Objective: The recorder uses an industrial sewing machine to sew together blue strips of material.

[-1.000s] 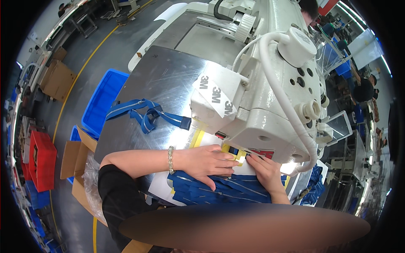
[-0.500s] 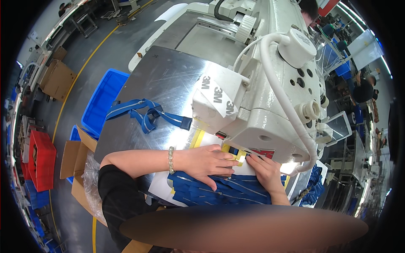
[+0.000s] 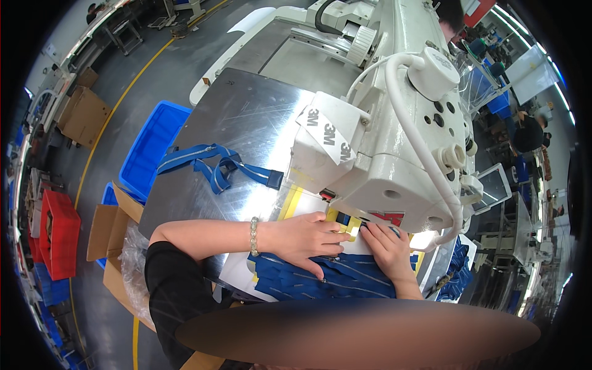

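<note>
Currently pressing flat: left hand [image 3: 305,237] and right hand [image 3: 385,246], fingers spread and gripping nothing, palms down on blue fabric [image 3: 333,277] lying over a yellow-and-white template [image 3: 293,200] beneath the head of the white sewing machine [image 3: 382,154]. Farther left on the metal table [image 3: 246,123]: loose blue straps [image 3: 213,166].

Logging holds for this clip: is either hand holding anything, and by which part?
Nothing is lifted. The left hand and right hand both press flat on the blue fabric, at its edge under the sewing machine.
</note>
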Tool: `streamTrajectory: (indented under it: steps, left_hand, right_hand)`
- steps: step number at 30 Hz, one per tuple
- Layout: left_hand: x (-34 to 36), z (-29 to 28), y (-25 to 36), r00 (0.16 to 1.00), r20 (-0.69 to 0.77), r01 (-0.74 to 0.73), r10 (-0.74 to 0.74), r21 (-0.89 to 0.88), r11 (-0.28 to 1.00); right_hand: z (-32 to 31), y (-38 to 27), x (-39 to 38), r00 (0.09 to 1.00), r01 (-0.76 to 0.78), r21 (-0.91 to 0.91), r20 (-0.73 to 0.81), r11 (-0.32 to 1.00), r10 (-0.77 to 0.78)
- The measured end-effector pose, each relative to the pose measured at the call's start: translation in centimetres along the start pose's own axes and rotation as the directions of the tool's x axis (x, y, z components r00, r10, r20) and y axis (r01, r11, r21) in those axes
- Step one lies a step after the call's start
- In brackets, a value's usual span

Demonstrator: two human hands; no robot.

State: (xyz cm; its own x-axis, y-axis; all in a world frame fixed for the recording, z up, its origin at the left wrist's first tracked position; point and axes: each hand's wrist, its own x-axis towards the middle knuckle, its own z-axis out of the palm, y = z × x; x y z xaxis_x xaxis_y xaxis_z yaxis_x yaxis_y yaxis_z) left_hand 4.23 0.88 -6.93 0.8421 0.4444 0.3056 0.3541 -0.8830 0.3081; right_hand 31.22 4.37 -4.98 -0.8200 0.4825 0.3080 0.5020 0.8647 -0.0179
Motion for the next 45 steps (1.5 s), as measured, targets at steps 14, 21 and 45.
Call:
streamTrajectory:
  steps: [14, 21, 45]
  left_hand:
    - [-1.2, 0.4, -0.9, 0.998, -0.059, 0.028, -0.025, 0.060, 0.998]
    - [-1.4, 0.0, -2.2, 0.972, -0.172, 0.196, -0.160, 0.223, 0.955]
    - [-1.1, 0.1, -3.1, 0.974, 0.042, 0.205, -0.223, 0.259, 0.944]
  right_hand:
    - [0.3, -0.3, 1.5, 0.999, 0.042, 0.239, -0.014, 0.970, -0.040]
    - [-0.3, -0.4, 1.2, 1.000, 0.023, 0.224, -0.004, 0.974, -0.023]
    - [0.4, -0.1, 1.4, 0.996, 0.071, 0.199, -0.064, 0.977, -0.059]
